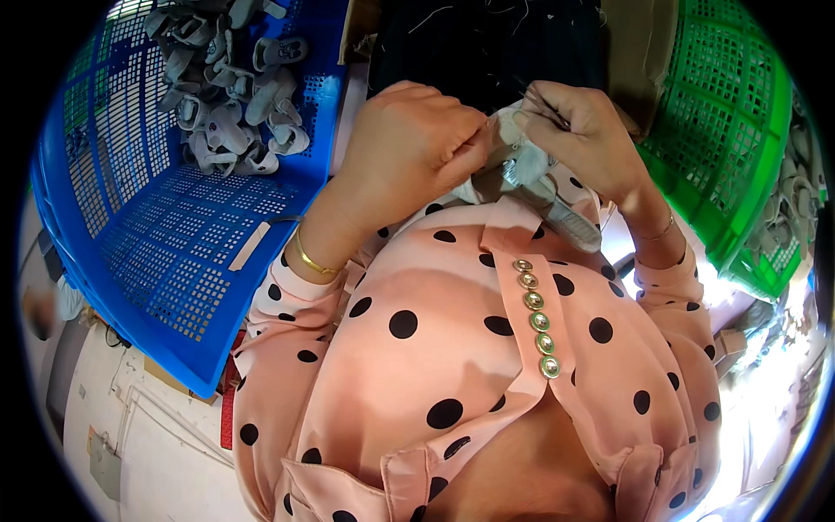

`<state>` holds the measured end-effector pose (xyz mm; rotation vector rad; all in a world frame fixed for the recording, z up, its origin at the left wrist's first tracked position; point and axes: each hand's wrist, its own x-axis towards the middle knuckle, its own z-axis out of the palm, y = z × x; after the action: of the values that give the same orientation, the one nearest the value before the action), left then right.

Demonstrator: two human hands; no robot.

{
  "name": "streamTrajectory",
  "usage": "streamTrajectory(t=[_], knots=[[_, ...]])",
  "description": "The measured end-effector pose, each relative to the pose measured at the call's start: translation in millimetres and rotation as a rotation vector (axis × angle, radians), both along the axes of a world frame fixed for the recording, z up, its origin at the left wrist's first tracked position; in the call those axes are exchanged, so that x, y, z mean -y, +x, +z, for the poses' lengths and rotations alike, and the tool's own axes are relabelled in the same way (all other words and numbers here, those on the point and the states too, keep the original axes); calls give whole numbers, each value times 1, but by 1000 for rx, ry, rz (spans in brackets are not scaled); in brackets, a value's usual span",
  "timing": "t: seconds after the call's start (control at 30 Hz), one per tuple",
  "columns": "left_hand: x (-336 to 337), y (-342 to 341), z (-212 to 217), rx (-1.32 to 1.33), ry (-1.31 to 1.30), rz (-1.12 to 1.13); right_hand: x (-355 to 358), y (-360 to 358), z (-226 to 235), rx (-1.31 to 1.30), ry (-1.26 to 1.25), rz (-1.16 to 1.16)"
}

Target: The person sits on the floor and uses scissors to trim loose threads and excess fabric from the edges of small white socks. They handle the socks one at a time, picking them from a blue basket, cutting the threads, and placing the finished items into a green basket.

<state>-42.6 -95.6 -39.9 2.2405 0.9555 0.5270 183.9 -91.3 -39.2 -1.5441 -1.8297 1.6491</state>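
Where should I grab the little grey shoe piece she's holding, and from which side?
Probably the long grey end sticking out below her right hand, coming from underneath. The left hand covers the top, so that lower end is the only free part.

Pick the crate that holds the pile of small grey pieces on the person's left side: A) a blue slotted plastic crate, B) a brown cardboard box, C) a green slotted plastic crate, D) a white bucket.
A: the pile of small grey pieces lies in the blue slotted crate to the person's left, while both hands, left and right, hold one grey piece at the chest.
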Motion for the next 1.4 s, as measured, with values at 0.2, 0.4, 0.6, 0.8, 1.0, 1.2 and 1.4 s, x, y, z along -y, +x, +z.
streamTrajectory(t=[0.2, 0.4, 0.6, 0.8, 1.0, 1.2, 1.4], knots=[[-1, 5, -1, 50, -158, 230, -5, -9, 3, -26, -18, -72], [1, -8, -24, 182, -288, 582, -4, -3, -5, -77, -121, -115], [2, -1, -11, 263, -640, 341, -7, -6, 1, -43, -118, -73], [-11, 3, -2, -34, -88, 157, -8, -8, 4, -15, -62, -32], [-4, 12, -6, -111, 72, 157, -6, -12, 2, 16, -33, -40], [0, 6, -23, -164, 130, 419, -6, -8, -1, 25, -35, -55], [0, -4, -12, 332, -733, 393, -6, -7, -3, 2, -30, -52]])
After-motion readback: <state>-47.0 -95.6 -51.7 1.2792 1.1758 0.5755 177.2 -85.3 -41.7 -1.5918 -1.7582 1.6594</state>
